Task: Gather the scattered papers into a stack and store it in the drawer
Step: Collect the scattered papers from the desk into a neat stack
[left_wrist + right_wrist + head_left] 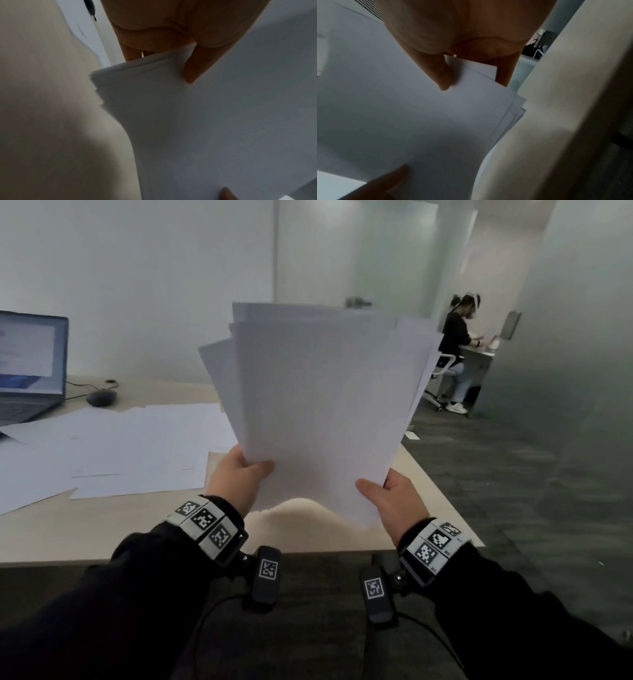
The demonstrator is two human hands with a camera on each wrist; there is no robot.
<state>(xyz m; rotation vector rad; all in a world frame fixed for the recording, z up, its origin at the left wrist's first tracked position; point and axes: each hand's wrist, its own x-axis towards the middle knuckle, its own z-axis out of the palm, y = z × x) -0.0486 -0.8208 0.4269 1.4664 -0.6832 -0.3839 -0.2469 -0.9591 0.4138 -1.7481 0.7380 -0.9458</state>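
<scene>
Hands grip a fanned stack of papers [318, 405] upright: left hand [236, 477] and right hand [390, 498] pinching its lower corners; loose sheets [130, 446] lie left.

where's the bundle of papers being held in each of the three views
Head: the held paper bundle stands upright at centre, left hand and right hand gripping its lower corners.
Left wrist: it fills the right half, corner under the thumb.
Right wrist: it fills the left and centre.
Shared landmark: the beige desk.

Uneven white paper stack [318, 405] upright above desk, seemingly blank.
</scene>
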